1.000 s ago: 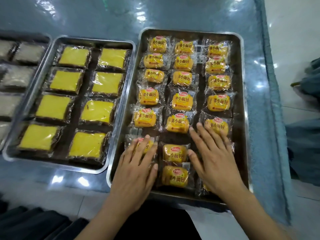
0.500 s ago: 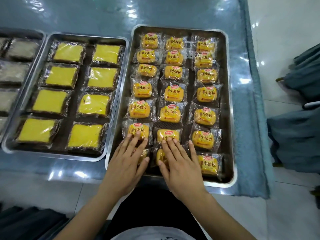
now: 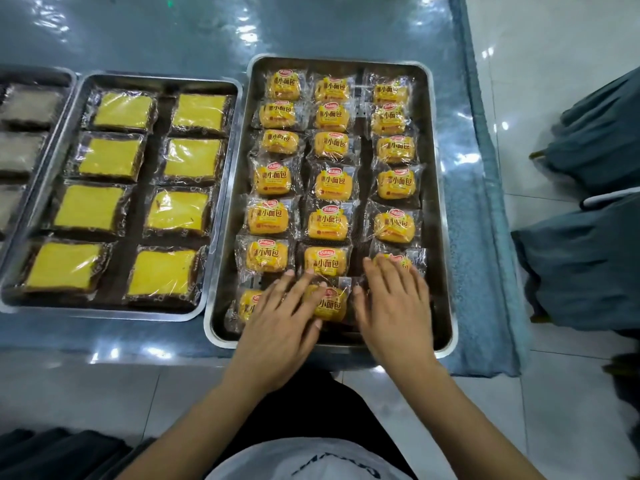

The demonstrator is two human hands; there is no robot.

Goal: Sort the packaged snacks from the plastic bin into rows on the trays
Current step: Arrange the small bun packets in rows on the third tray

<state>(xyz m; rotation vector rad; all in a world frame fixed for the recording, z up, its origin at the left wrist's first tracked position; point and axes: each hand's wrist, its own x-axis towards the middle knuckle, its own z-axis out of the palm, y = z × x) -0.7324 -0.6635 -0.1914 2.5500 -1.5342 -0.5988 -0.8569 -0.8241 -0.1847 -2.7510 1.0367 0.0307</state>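
Note:
A steel tray (image 3: 438, 209) holds three rows of small orange bread packets (image 3: 327, 183) in clear wrap. My left hand (image 3: 282, 315) lies flat over the nearest packets of the left and middle rows, fingers spread, partly hiding one packet (image 3: 246, 303). The nearest middle packet (image 3: 332, 304) shows between my hands. My right hand (image 3: 394, 299) rests flat on the nearest packets of the right row, fingers on one packet (image 3: 398, 259). Neither hand grips anything.
A second steel tray (image 3: 221, 188) to the left holds two rows of flat yellow cake packets (image 3: 188, 209). A third tray (image 3: 20, 109) with pale packets sits at the far left edge. Blue cloth-covered chairs (image 3: 588, 265) stand on the right, past the table's edge (image 3: 491, 237).
My right hand has slid from the middle row to the near end of the right row. My left hand stays on the near packets, shifted slightly toward the middle.

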